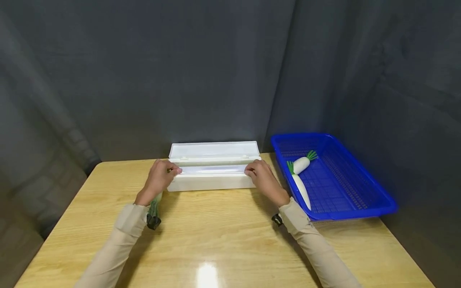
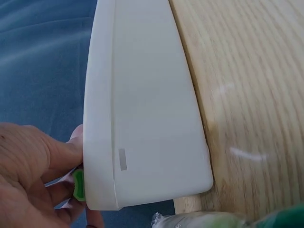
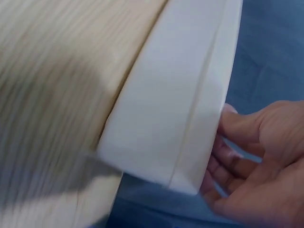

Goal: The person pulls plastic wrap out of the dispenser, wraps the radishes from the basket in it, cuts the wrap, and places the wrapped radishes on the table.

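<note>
A long white cling film dispenser (image 1: 212,183) stands on the table with its lid (image 1: 214,150) raised at the back. A shiny strip of cling film (image 1: 213,169) spans its opening. My left hand (image 1: 158,176) is at the dispenser's left end, thumb and fingers pinching the film's edge. By its fingers a small green part (image 2: 79,184) shows at the dispenser's side. At the other end my right hand (image 1: 264,179) pinches the film, fingers curled behind the front wall in the right wrist view. The wall hides the fingertips in both wrist views.
On the right a blue plastic basket (image 1: 354,176) holds two white radishes, one short (image 1: 301,165) and one long (image 1: 301,191). A film-wrapped vegetable with green leaves (image 1: 154,207) lies under my left wrist. Dark curtains (image 1: 216,72) hang behind the wooden table (image 1: 216,232).
</note>
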Tool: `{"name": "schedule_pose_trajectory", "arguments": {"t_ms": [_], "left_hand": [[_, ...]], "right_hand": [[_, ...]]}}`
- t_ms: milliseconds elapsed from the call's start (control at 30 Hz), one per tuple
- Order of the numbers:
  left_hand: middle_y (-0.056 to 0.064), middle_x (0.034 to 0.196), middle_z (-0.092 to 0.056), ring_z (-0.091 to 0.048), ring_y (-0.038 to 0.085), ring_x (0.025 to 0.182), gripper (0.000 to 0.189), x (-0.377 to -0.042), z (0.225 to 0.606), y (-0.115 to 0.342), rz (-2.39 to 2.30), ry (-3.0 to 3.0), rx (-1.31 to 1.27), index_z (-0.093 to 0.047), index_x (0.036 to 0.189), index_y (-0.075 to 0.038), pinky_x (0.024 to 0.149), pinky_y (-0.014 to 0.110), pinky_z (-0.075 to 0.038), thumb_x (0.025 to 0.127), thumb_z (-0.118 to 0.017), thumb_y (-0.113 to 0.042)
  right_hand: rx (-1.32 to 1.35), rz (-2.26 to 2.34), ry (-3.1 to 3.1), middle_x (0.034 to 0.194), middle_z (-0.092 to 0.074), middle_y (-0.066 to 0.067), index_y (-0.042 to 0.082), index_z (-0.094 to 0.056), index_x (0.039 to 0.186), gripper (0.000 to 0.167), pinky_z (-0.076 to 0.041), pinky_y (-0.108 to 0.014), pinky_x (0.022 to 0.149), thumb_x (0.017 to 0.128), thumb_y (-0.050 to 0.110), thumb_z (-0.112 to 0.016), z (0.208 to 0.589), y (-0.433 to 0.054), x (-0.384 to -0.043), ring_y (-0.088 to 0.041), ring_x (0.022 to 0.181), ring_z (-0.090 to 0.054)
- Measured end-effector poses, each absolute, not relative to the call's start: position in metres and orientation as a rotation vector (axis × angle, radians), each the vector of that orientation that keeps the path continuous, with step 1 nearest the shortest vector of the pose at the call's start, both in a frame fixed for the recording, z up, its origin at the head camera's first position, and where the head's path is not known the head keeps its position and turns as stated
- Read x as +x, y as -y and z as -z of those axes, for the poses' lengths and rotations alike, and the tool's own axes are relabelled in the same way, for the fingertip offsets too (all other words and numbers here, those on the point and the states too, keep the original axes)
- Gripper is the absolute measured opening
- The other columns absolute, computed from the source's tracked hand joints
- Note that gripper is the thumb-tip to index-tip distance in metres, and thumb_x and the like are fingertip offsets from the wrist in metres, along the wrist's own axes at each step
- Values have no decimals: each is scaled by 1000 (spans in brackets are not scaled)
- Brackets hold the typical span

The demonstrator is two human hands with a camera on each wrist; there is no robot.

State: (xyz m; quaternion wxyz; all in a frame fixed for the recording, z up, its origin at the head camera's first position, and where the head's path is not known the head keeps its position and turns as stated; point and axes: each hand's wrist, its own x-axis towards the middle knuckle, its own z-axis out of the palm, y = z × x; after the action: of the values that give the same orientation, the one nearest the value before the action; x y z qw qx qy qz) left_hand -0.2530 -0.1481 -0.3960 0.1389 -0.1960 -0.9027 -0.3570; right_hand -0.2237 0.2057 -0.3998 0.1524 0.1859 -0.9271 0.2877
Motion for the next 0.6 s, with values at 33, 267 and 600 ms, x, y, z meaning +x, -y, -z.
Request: {"name": "schedule_pose_trajectory", "arguments": {"t_ms": [33, 267, 600], "left_hand": [[22, 94, -76, -50, 22, 71, 13, -253, 396, 147, 1030, 2593, -571, -80, 86, 5, 62, 31, -32, 95, -74, 0], [21, 90, -75, -64, 32, 77, 15, -255, 401, 144, 994, 2544, -545, -79, 84, 5, 67, 35, -42, 96, -73, 0], [13, 92, -73, -60, 23, 78, 13, -258, 382, 154, 965, 2738, -755, -78, 98, 0, 76, 42, -49, 100, -71, -11]], "right_hand": [[503, -859, 2662, 93, -71, -15, -2, -76, 92, 8, -50, -54, 93, 97, 2, -72, 398, -205, -224, -33, 91, -63], [363, -805, 2672, 91, -68, -15, -2, -74, 89, 10, -47, -52, 86, 98, 2, -70, 396, -198, -224, -36, 94, -60], [312, -649, 2634, 94, -67, -20, -3, -67, 90, 6, -45, -55, 86, 95, -4, -68, 396, -192, -222, -41, 93, -59]]}}
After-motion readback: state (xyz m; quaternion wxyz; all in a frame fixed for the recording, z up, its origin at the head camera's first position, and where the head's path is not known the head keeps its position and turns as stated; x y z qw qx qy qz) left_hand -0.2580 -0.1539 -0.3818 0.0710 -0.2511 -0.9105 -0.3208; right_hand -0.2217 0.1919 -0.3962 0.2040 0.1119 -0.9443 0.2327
